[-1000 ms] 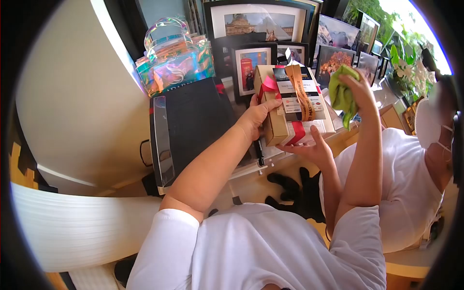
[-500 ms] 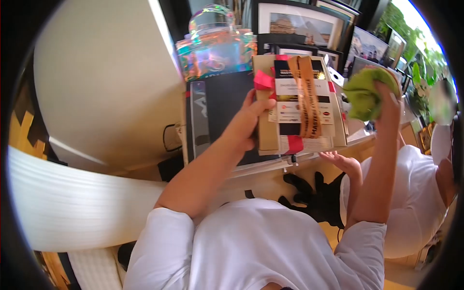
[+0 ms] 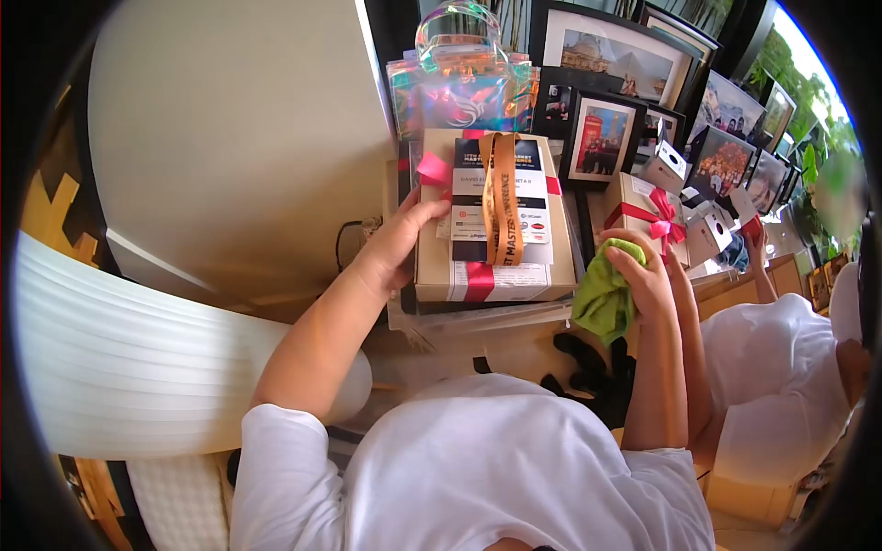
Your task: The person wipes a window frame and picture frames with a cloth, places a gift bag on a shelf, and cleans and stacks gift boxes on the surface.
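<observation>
My left hand (image 3: 397,241) grips the left edge of a cardboard box (image 3: 432,275) tied with red ribbon. On the box lies a printed badge card (image 3: 468,216) with an orange lanyard (image 3: 504,197) folded over it. Beneath the box is the dark flat case, mostly covered by it. My right hand (image 3: 645,275) clutches a crumpled green cloth (image 3: 604,298) just right of the box. Behind my right hand sits a second box (image 3: 634,207) with a red bow (image 3: 663,219).
A shiny iridescent bag (image 3: 464,96) stands behind the box. Framed photos (image 3: 602,138) fill the back, with small white boxes (image 3: 668,165) before them. A co-worker in a white shirt (image 3: 767,386) is at the right, one hand reaching to the shelf. A large white ribbed object (image 3: 156,354) lies left.
The ribboned box has moved left with my left hand and now rests over the dark case. My right hand has lowered the green cloth. The second box has come into view.
</observation>
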### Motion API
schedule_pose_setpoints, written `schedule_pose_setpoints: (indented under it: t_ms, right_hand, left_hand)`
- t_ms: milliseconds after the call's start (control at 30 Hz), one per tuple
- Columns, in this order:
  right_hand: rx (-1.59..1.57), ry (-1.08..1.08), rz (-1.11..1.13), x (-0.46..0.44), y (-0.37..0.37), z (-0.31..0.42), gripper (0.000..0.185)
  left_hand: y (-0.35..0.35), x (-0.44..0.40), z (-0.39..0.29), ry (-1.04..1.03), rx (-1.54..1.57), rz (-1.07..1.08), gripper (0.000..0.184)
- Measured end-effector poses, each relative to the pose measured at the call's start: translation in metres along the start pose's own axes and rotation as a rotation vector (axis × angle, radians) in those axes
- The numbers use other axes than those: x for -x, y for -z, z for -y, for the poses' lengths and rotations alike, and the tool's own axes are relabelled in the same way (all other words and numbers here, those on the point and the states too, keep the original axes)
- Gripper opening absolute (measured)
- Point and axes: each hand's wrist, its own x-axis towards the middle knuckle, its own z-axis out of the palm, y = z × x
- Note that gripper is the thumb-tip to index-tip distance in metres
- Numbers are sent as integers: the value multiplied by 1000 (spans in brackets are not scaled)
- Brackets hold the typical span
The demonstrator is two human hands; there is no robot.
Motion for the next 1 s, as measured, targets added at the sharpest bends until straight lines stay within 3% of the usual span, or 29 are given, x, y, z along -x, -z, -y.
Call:
schedule_pose_setpoints:
  t_ms: [67,200,233,300,400,500,633,700,767,833,900,1000]
  right_hand:
    - [-32,-4,-6,5,7,-2,31]
    - [-111,-21,85,17,15,14,38]
    - [-119,-39,121,18,14,19,41]
    - [-146,1,292,11,9,30,53]
    - [-221,-53,423,-4,-13,49,59]
    - [-376,-161,476,-22,-27,48,63]
    - [-585,-307,502,-40,-42,41,46]
    - [-656,-343,576,-41,-50,44,33]
    - [-668,-463,607,-45,-53,42,32]
    - [-683,-434,652,-42,-57,43,35]
    - [-750,-373,715,-39,-57,46,45]
    - [-500,-287,580,-35,-62,52,56]
  left_hand:
    - [5,-5,2,-46,-102,30,65]
    - [22,-8,-29,-129,-1168,-149,76]
    - [15,-8,-35,-239,-1360,-388,59]
    - [17,-20,-50,-497,-1163,-431,64]
    - [-26,-18,-70,-166,-1399,-370,69]
    - [-57,-13,-69,-88,-1515,-408,73]
    - [-67,-22,-61,11,-961,-353,84]
    - [-56,-33,-52,-23,-955,-365,88]
    - [-54,-35,-49,-45,-862,-394,88]
    - [-57,-29,-47,-45,-684,-435,82]
    - [-51,-24,-49,3,-580,-307,75]
    - [-60,-11,-55,-2,-462,-245,67]
